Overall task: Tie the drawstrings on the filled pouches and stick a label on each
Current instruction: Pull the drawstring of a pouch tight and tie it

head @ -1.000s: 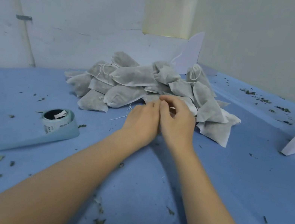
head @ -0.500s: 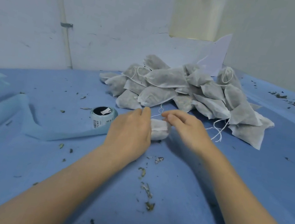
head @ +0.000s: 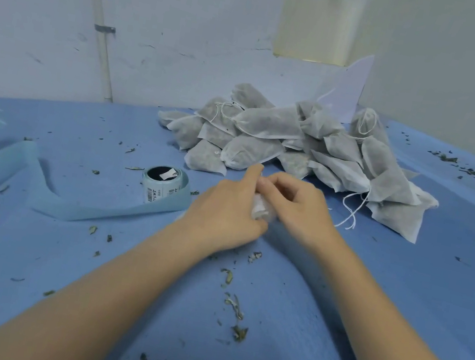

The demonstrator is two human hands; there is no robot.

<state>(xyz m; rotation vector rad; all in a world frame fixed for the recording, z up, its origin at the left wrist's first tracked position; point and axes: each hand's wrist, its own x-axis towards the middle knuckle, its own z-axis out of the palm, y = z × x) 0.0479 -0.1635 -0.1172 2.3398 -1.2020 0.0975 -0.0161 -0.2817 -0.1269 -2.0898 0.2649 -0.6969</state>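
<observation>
A small white filled pouch lies between my two hands on the blue table cover, mostly hidden by them. My left hand curls around the pouch from the left. My right hand has its fingers bent over the pouch's top end; the string there is hidden. Behind the hands lies a pile of grey-white filled pouches, some with loose white drawstrings. A roll of labels stands left of my left hand.
A pale blue backing strip trails from the roll across the left of the table. Dried leaf bits are scattered on the cover. White walls close the back and right; a white sheet leans in the corner.
The pouch has come out of the pile toward me. My hands, apart half a second ago, have closed together over it. The view has swung left.
</observation>
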